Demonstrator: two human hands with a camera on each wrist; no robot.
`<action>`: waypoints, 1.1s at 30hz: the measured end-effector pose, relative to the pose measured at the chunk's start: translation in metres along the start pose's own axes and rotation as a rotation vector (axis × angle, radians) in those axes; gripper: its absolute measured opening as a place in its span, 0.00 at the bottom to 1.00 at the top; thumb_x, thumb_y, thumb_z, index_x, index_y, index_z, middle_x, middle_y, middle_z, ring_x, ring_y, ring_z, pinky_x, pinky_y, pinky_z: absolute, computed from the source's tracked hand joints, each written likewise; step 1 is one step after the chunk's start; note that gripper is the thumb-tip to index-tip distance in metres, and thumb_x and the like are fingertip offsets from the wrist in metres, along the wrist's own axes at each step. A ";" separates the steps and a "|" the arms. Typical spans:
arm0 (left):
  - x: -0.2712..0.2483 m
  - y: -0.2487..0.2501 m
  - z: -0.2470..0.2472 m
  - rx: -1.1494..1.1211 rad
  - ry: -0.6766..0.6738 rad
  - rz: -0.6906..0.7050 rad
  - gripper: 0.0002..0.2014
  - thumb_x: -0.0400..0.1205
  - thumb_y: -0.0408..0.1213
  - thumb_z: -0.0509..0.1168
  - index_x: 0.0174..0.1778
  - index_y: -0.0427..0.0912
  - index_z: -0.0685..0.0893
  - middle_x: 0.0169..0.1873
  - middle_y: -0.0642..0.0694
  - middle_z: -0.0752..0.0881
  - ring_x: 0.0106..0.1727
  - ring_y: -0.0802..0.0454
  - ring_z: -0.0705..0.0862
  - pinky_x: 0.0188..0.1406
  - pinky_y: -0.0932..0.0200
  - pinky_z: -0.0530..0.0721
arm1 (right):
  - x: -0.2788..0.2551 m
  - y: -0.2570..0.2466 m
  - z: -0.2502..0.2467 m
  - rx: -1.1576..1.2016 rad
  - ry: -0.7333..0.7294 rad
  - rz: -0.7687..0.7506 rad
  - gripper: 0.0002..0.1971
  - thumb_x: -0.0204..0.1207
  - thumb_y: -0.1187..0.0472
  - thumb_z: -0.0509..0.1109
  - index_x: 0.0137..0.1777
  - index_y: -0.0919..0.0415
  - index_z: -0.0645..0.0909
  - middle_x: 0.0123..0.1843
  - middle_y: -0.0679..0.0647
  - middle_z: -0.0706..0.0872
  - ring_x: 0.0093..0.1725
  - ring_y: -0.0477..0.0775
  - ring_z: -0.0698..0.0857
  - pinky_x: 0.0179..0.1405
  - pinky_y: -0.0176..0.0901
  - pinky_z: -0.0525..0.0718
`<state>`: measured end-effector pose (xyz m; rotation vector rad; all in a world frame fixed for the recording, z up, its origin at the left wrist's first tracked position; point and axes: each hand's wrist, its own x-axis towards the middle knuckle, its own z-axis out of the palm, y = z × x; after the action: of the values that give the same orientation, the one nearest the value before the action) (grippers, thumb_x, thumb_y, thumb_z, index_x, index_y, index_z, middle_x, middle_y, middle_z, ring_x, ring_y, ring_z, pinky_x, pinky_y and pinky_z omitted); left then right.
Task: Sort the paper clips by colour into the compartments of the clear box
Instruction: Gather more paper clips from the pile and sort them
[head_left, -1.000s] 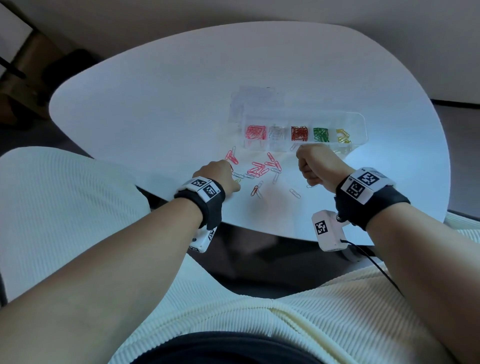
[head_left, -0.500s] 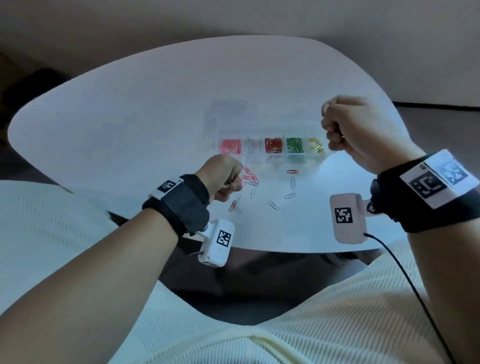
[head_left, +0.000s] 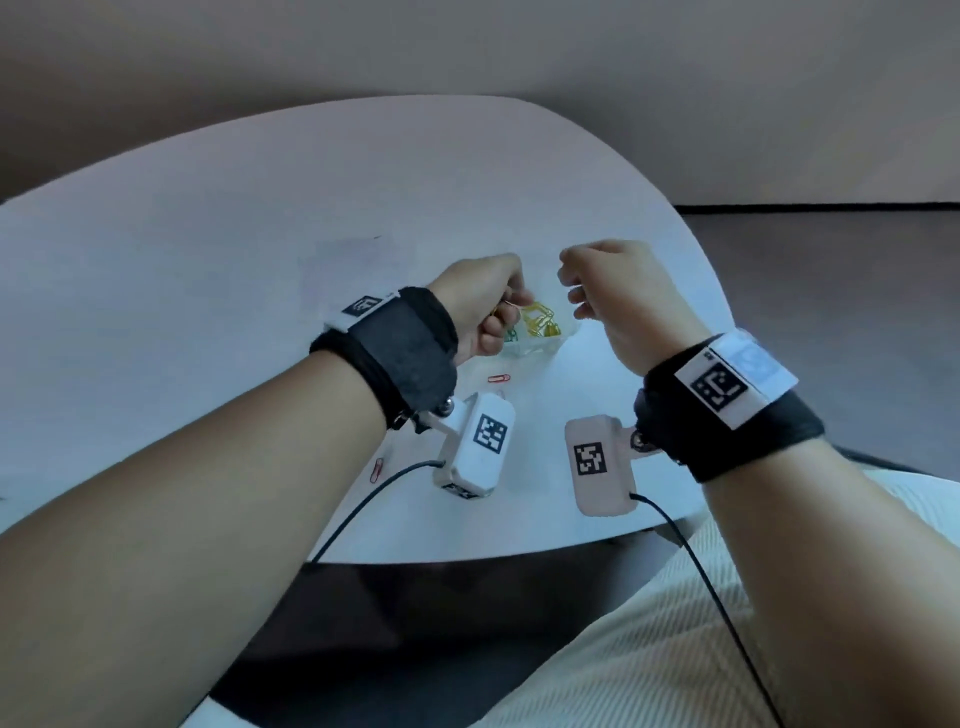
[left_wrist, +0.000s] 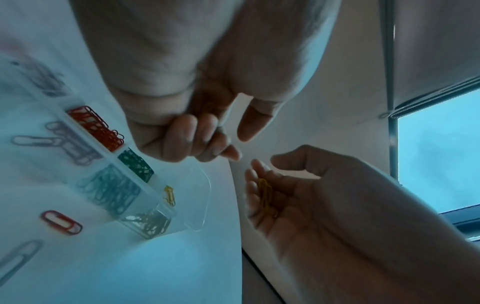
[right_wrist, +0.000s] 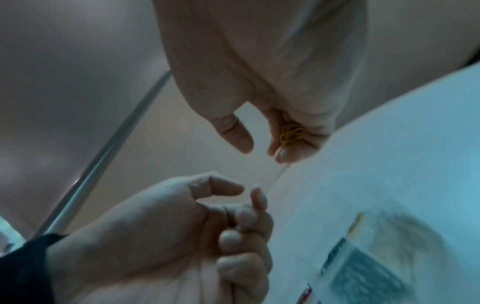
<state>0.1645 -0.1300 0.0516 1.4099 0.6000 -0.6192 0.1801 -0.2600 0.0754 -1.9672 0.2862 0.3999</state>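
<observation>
The clear box (left_wrist: 200, 224) lies on the white table (head_left: 208, 291). In the left wrist view its compartments hold red clips (left_wrist: 96, 127), green clips (left_wrist: 135, 164) and yellow clips (left_wrist: 169, 195). From the head view only the yellow clips (head_left: 540, 322) and a bit of green show beside my left hand (head_left: 506, 312). That hand hovers over the box's right end with its fingers curled (left_wrist: 182, 139) round what looks like a clip or two. Close by on its right, my right hand (head_left: 576, 296) cups several yellow clips (right_wrist: 292, 133) in its bent fingers.
Loose clips lie on the table in front of the box: a red one (head_left: 498, 378), another red one (head_left: 377, 470) near my left forearm, and a silver one (left_wrist: 18, 259). The table's near edge (head_left: 467, 558) runs just above my lap.
My left hand has left the loose pile and moved right to the yellow end of the box. The right hand has come down from its raised spot to meet it.
</observation>
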 end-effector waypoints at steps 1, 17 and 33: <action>0.006 0.002 0.004 0.028 0.016 -0.008 0.08 0.77 0.35 0.57 0.38 0.37 0.79 0.25 0.48 0.69 0.22 0.55 0.60 0.21 0.63 0.60 | 0.005 0.003 0.001 0.077 -0.005 0.049 0.05 0.70 0.65 0.65 0.34 0.59 0.79 0.33 0.55 0.75 0.32 0.53 0.72 0.34 0.46 0.73; 0.043 0.004 0.037 -0.217 0.017 -0.057 0.25 0.83 0.47 0.62 0.71 0.34 0.73 0.57 0.39 0.75 0.56 0.46 0.77 0.54 0.57 0.78 | 0.008 -0.007 -0.027 0.258 0.096 0.085 0.05 0.78 0.50 0.68 0.43 0.47 0.76 0.64 0.47 0.81 0.67 0.47 0.77 0.69 0.45 0.72; -0.015 -0.050 -0.012 0.565 0.179 0.336 0.07 0.78 0.32 0.63 0.44 0.42 0.87 0.33 0.50 0.87 0.28 0.56 0.81 0.27 0.65 0.76 | -0.006 0.028 0.006 -0.810 -0.354 -0.191 0.06 0.74 0.57 0.73 0.39 0.57 0.89 0.35 0.51 0.91 0.37 0.46 0.89 0.29 0.34 0.77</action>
<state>0.1181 -0.1208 0.0265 2.0613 0.3198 -0.4060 0.1636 -0.2663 0.0522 -2.6147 -0.3495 0.8143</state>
